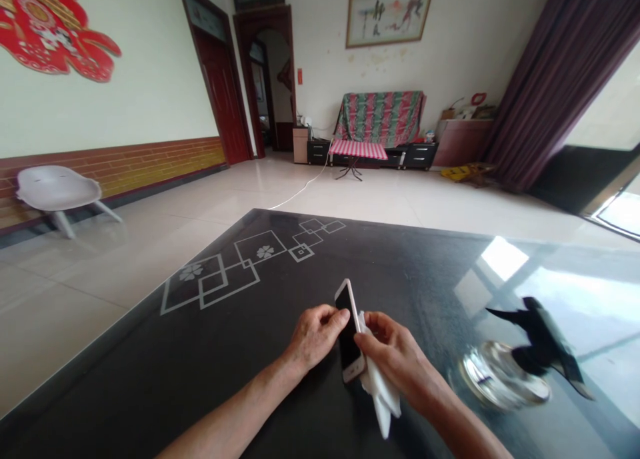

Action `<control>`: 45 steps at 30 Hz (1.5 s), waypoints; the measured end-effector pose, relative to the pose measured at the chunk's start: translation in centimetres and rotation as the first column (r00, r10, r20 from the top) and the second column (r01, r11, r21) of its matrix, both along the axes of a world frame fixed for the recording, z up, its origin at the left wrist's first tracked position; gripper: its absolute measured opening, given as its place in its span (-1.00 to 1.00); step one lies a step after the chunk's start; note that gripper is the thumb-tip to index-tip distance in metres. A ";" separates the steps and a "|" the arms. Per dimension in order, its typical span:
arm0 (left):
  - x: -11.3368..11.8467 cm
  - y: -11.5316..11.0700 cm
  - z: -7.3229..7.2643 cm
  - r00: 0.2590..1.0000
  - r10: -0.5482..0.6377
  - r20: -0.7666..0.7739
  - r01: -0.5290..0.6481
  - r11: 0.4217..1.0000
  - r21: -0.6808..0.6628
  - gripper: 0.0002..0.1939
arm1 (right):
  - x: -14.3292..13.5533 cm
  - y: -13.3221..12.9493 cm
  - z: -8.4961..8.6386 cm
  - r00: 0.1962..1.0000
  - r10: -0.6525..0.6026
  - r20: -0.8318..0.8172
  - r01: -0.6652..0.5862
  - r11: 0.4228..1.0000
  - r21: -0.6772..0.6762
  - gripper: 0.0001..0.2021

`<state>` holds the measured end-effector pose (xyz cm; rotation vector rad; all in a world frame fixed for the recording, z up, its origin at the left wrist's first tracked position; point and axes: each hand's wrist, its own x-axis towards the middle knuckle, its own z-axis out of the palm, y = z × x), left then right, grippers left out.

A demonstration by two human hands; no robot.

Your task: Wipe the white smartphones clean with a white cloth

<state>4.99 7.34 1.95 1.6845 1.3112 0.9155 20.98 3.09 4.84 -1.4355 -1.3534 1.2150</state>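
A smartphone (349,336) with a dark screen and pale frame is held upright and tilted above the black table (215,386). My left hand (316,334) grips its left edge, with the thumb on the screen. At the phone's right edge, my right hand (389,348) is closed around a crumpled white tissue (381,392), its thumb touching the phone's side. The tissue hangs below the fingers and lies against the phone's edge. The fingers behind the phone are hidden.
A clear spray bottle (505,376) with a black trigger head stands at the right on the table. Beyond the table are a white chair (59,189), a small table with a striped red cover (358,150) and a black cabinet (419,156).
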 end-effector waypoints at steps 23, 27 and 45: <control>-0.8 0.8 -1.6 0.958 -0.001 -0.286 0.080 0.961 0.265 -0.66 | 2.7 -1.2 -0.1 0.996 0.042 0.073 -0.025 0.977 -0.210 -0.70; -0.8 0.6 -1.5 0.963 0.007 -0.268 0.068 0.960 0.271 -0.63 | 3.6 -1.1 0.9 0.989 0.043 0.139 -0.017 0.983 -0.185 -0.68; -0.8 0.9 -1.8 0.996 0.048 -0.081 -0.027 0.968 0.251 -0.78 | 1.6 0.7 -1.6 0.921 -0.295 0.253 0.133 0.851 0.509 -0.72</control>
